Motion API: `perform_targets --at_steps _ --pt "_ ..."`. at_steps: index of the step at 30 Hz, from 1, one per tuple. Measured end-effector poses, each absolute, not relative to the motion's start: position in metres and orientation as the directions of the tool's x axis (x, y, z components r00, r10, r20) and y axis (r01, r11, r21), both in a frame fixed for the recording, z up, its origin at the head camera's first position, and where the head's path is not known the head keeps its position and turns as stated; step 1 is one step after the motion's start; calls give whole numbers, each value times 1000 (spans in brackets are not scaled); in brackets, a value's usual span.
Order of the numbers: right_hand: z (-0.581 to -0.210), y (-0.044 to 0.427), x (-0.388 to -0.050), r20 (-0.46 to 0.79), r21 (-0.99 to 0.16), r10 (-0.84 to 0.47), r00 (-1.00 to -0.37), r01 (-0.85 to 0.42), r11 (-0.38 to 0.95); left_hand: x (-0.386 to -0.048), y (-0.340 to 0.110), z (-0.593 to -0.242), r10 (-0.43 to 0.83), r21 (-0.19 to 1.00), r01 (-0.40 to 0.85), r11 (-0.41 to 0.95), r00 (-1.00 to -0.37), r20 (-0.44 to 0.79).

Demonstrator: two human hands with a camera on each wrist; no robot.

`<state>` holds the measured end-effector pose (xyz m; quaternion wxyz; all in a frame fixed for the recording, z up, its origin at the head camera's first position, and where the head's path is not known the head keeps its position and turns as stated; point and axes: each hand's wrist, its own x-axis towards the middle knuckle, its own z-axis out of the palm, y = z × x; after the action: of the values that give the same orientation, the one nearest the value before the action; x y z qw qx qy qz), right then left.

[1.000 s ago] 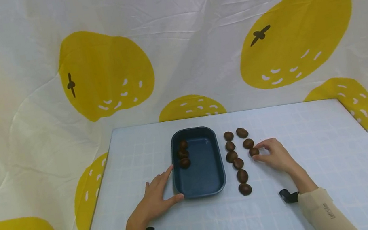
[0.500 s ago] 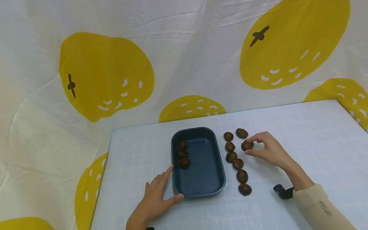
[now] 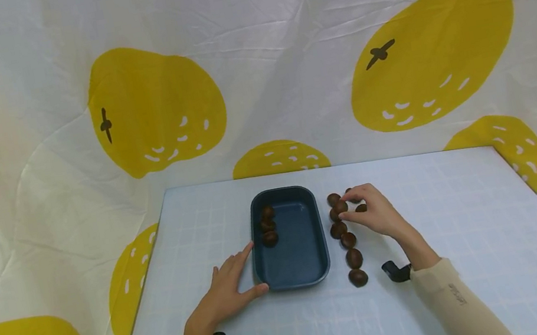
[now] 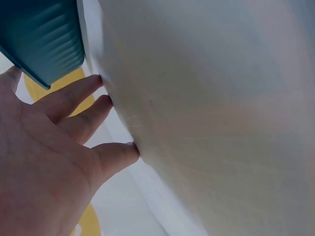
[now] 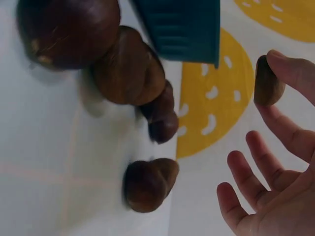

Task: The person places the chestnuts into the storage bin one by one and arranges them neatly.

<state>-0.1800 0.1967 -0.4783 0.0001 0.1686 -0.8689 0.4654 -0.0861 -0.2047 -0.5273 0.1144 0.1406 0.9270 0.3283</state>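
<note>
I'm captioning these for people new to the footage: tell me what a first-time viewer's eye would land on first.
Probably the big yellow fruit shapes on the white cloth behind the table. Next, the dark blue tray on the table, with three brown nuts along its left side. Then the right hand, pinching a nut in the air by the column of nuts right of the tray.

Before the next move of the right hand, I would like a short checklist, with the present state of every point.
1. Held chestnut pinched by the right hand: ok, between thumb and finger.
2. Held chestnut above the tray: not ok, it is at the chestnut row on the right.
3. Room in the tray: ok, three chestnuts lie along its left side.
4. Left hand at the tray: ok, beside its left edge.
5. Left hand pressing firmly: cannot tell.
</note>
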Motion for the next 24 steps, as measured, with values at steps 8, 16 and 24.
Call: perform_targets --at_steps 8,16,24 --pt "-466 174 -184 173 -807 -322 -931 -321 496 -86 -205 -529 333 635 188 749 -936 -115" --pt "-453 145 -189 188 -781 -369 -910 -366 506 -85 -205 -527 337 637 181 750 -932 -132" --pt "-443 111 -193 199 -770 -434 -879 -414 485 -85 -204 -526 329 636 176 751 -936 -130"
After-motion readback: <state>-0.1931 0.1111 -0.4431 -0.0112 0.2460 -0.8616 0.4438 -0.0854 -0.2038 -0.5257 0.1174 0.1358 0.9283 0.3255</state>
